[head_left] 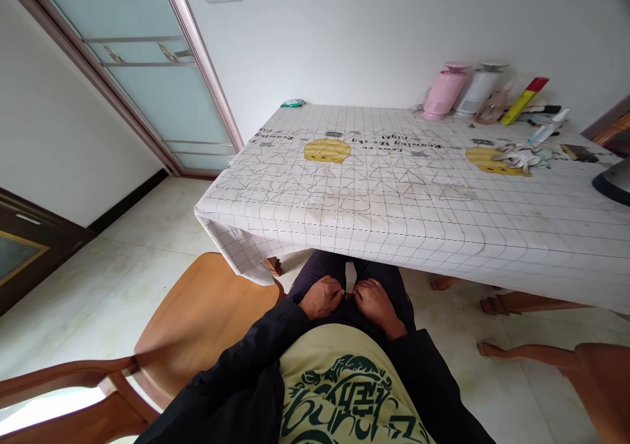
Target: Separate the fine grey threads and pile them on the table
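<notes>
My left hand rests on my lap over dark trousers, its fingers curled inward. Beside it, a small gap apart, my right hand lies on the other thigh with its fingers curled too. Whether either hand holds anything is too small to tell. Both hands are below the near edge of a table covered with a white checked cloth with yellow cartoon prints.
Toward the table's back right stand a pink bottle-like container, a white one and a yellow-red box. A crumpled cloth lies nearer. A green packet sits far left. A wooden chair is at my left.
</notes>
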{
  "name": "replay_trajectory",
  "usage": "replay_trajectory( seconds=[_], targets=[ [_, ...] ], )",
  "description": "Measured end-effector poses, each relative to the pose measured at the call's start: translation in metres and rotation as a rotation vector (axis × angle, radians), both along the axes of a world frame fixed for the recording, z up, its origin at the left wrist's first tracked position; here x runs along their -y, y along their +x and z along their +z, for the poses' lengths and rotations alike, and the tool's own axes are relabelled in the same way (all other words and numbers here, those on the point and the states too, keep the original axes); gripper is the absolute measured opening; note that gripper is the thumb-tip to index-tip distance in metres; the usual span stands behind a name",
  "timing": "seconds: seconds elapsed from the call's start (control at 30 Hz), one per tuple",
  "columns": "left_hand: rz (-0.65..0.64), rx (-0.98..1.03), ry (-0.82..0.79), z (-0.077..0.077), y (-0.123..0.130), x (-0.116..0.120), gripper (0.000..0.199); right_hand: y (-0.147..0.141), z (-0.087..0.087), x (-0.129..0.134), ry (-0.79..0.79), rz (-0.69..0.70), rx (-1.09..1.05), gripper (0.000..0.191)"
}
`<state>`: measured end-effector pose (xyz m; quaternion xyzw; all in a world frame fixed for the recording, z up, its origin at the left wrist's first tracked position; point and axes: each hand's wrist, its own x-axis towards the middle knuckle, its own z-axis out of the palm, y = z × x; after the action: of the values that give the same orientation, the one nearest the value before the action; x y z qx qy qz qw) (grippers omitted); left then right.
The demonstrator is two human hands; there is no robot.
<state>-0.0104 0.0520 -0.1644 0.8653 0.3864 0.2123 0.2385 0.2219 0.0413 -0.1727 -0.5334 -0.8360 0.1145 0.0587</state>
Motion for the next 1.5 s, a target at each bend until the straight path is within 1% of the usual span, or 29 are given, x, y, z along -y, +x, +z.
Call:
replay_trajectory(
  seconds=[0.23, 0.67, 0.77, 0.83, 0.9, 0.97, 1.07, 1.17, 1.27, 1.33, 1.4, 1.43, 1.5],
  targets=[
    [0.004, 0.003, 0.0, 0.003, 0.0, 0.002, 0.035, 0.001, 0.002, 0.0, -0.012, 0.008, -0.002, 0.035],
    [0.0, 0.017, -0.016, -0.001, -0.001, -0.001, 0.033, 0.0, 0.004, -0.001, -0.025, 0.004, -0.002, 0.035],
    [0.005, 0.029, -0.021, 0.004, 0.0, 0.001, 0.034, -0.001, 0.004, 0.0, -0.025, 0.0, -0.006, 0.035],
    [0.015, 0.044, -0.024, 0.012, -0.001, 0.005, 0.034, 0.0, 0.004, 0.001, -0.022, -0.005, -0.01, 0.036],
    [0.041, 0.11, -0.022, 0.026, -0.006, 0.011, 0.035, 0.0, 0.003, 0.002, -0.022, -0.009, -0.017, 0.037],
    [0.091, 0.238, 0.004, 0.045, -0.014, 0.016, 0.035, 0.002, 0.002, 0.003, -0.025, -0.013, -0.026, 0.036],
    [0.194, 0.375, 0.129, 0.082, -0.034, 0.016, 0.031, 0.004, 0.002, 0.004, -0.029, -0.014, -0.039, 0.034],
    [0.306, 0.409, 0.306, 0.124, -0.061, 0.007, 0.027, 0.004, 0.002, 0.004, -0.033, -0.007, -0.05, 0.036],
    [0.451, 0.407, 0.467, 0.165, -0.095, -0.015, 0.027, 0.004, 0.003, 0.007, -0.036, 0.003, -0.062, 0.037],
    [0.57, 0.356, 0.571, 0.188, -0.123, -0.036, 0.031, 0.004, 0.003, 0.009, -0.037, 0.014, -0.072, 0.036],
    [0.718, 0.244, 0.625, 0.203, -0.156, -0.062, 0.039, 0.003, 0.002, 0.012, -0.038, 0.02, -0.083, 0.036],
    [0.776, 0.16, 0.617, 0.209, -0.174, -0.076, 0.045, 0.002, 0.002, 0.013, -0.036, 0.022, -0.086, 0.036],
    [0.866, 0.012, 0.551, 0.214, -0.209, -0.106, 0.057, 0.001, 0.001, 0.016, -0.033, 0.024, -0.087, 0.036]
  ],
)
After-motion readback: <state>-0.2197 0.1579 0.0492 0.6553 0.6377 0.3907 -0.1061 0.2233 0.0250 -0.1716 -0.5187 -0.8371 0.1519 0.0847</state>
